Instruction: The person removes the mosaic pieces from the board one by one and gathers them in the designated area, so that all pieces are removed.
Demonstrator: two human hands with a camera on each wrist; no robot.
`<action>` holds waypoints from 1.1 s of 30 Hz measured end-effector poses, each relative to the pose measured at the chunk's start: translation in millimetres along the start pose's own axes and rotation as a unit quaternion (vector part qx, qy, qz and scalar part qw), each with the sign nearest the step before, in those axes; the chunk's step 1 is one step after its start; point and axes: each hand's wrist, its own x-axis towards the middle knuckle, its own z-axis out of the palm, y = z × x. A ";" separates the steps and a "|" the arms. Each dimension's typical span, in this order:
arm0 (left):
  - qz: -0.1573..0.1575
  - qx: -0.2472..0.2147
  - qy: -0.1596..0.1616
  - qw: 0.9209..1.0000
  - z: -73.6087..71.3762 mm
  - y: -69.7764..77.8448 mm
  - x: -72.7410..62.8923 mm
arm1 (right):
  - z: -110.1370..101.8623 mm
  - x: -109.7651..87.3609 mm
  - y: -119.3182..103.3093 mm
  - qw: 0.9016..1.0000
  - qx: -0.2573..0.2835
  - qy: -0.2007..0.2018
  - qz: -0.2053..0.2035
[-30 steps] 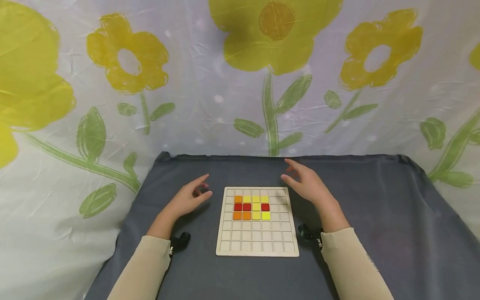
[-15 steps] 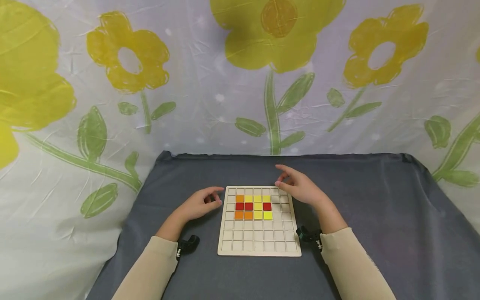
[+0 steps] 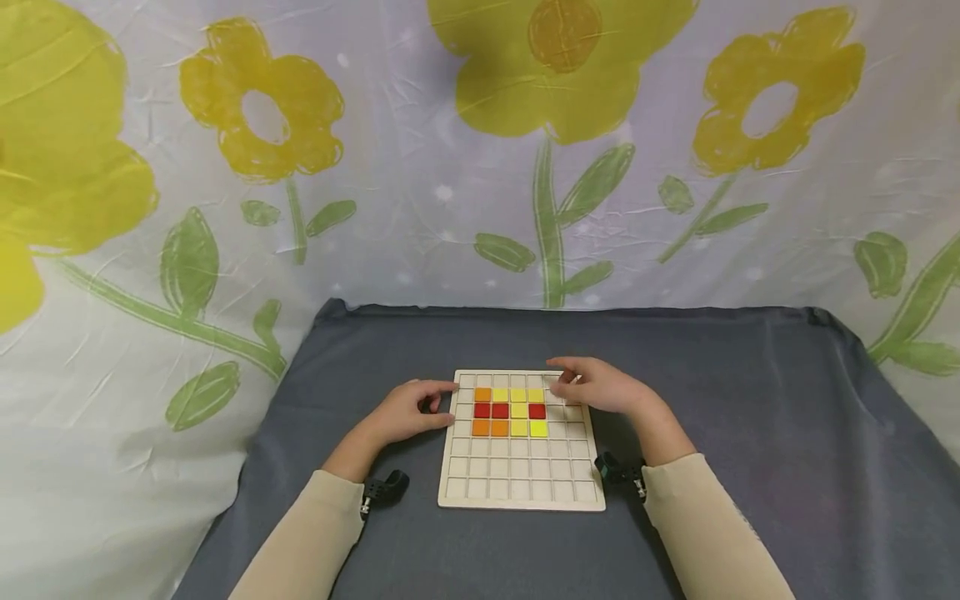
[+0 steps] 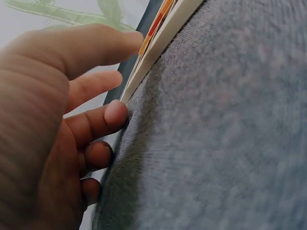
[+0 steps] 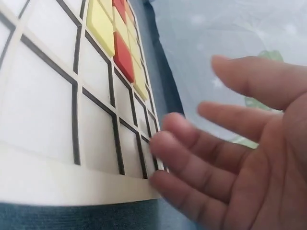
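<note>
A pale wooden grid board (image 3: 521,492) lies flat on the dark cloth. Orange, red and yellow square tiles (image 3: 518,410) fill three rows in its upper part. At the board's left edge, the thumb and forefinger of my left hand (image 3: 405,412) reach its rim; in the left wrist view the fingers are loosely bent beside the board's side (image 4: 158,48). My right hand (image 3: 603,387) hovers over the upper right corner, fingers loosely bent and holding nothing. From the right wrist, its fingertips appear close to the board's frame (image 5: 72,187); whether they touch it is unclear.
Dark grey cloth (image 3: 750,400) covers the table around the board. Behind it hangs a pale curtain (image 3: 390,183) printed with yellow flowers. Black wrist cameras (image 3: 386,487) sit below both hands.
My left hand has moved right to the board's left edge. The right hand has come left and down over the upper right corner. The tiles keep their places.
</note>
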 end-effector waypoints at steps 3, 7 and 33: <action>0.017 0.036 -0.001 0.999 -0.9 0.3 -3.6 | 2.0 0.2 0.5 1.000 -0.012 -0.011 0.011; 0.029 0.051 0.006 0.998 0.9 0.2 -6.4 | 7.5 0.3 3.3 0.999 -0.034 -0.003 0.012; 0.034 0.068 0.007 0.997 0.4 -0.6 -6.8 | 31.0 6.7 6.5 0.997 -0.071 0.028 -0.022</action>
